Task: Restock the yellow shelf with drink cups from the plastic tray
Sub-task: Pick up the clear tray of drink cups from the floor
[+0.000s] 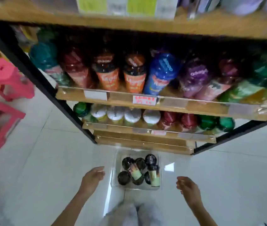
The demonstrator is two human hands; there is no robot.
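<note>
Hands are hanging beside the clear plastic tray [160, 170] of dark-lidded drink cups [153, 170] on the floor: left hand [92, 177] and right hand [188, 188], fingers apart, probably getting ready to grab cups.

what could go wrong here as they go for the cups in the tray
1. In the clear tray, two drink cups lie tipped over the upright ones; lifting the tray could roll them out.
2. Both hands, left and right, are empty, and the shelf rows look packed, so neighbours may topple.
</note>
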